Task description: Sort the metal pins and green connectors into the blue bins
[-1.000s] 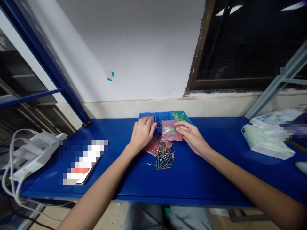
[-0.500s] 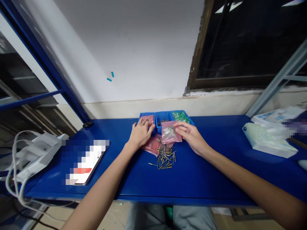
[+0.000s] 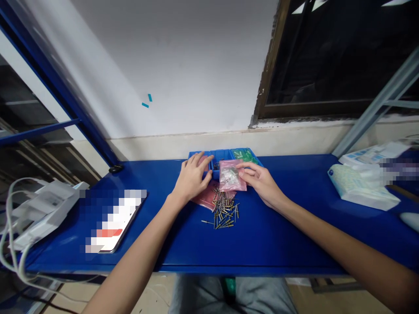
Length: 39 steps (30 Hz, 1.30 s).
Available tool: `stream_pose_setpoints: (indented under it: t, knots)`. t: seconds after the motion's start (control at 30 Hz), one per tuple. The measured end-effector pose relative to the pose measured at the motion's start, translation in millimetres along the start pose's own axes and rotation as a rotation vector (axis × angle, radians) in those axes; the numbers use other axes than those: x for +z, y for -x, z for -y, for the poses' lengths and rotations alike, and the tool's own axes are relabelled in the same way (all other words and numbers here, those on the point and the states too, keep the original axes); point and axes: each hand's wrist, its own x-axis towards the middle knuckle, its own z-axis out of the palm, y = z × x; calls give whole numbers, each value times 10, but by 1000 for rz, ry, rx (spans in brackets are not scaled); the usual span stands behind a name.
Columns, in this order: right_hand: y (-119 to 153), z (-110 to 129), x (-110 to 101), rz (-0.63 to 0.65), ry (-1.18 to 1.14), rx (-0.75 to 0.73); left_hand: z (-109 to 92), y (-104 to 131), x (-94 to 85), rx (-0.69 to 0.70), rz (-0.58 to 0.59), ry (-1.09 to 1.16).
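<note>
My right hand [image 3: 258, 181] pinches the right edge of a pink see-through bag [image 3: 231, 178] with small silvery and greenish pieces inside. My left hand [image 3: 192, 178] is over the left blue bin [image 3: 192, 153], fingers spread and holding nothing; pink bags inside that bin are partly hidden by it. Below the held bag lies a loose heap of blind rivets [image 3: 224, 211], partly on another pink bag [image 3: 204, 199] flat on the table. The middle blue bin [image 3: 222, 154] contains some dark metal pieces, and green packets [image 3: 244, 155] fill the right bin.
On the blue table [image 3: 281, 244], a phone [image 3: 119, 222] lies to the left, beside a white power strip with cables [image 3: 49, 209]. A tissue pack [image 3: 363, 187] and white packaging [image 3: 376, 152] are at the right. A wall stands behind the bins.
My left hand has lifted slightly and its fingers have spread further apart over the left bin. My right hand still holds the pink bag, which has barely shifted. The camera view has tilted slightly.
</note>
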Motion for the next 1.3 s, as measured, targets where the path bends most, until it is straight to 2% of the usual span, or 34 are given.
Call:
stream_pose_setpoints:
  t: [0.07,0.13,0.23,0.47,0.6,0.7,0.77,0.87,0.9,1.0,1.1,1.17,1.3]
  knots:
    - [-4,14,1,-3,-13,-17,-130,8,-17,143,-74,135]
    - [0,29,8,-14,-28,-51,-278,31,10,272,-98,222]
    - [36,59,32,-57,46,-123,-447,79,95,344,-91,232]
    - [189,156,93,-116,416,-341,-485,119,207,265,-151,216]
    - [250,175,79,-14,617,-503,-554,131,214,239,-179,365]
    - [248,200,79,73,676,-559,-620,127,203,221,-235,511]
    - [178,218,90,37,660,-554,-628,107,199,150,-303,574]
    - [-71,214,117,-110,565,-464,-568,57,218,-28,-392,621]
    - [-185,201,132,-117,502,-399,-532,38,230,-83,-409,634]
    - [-553,138,209,47,258,-192,-395,-14,259,-204,-437,685]
    - [-898,67,344,91,139,-110,-217,-47,241,-270,-391,705]
    - [-1101,19,453,84,176,-104,-68,-58,199,-313,-356,641]
    - [-1396,-86,652,88,549,-183,264,-55,122,-358,-350,354]
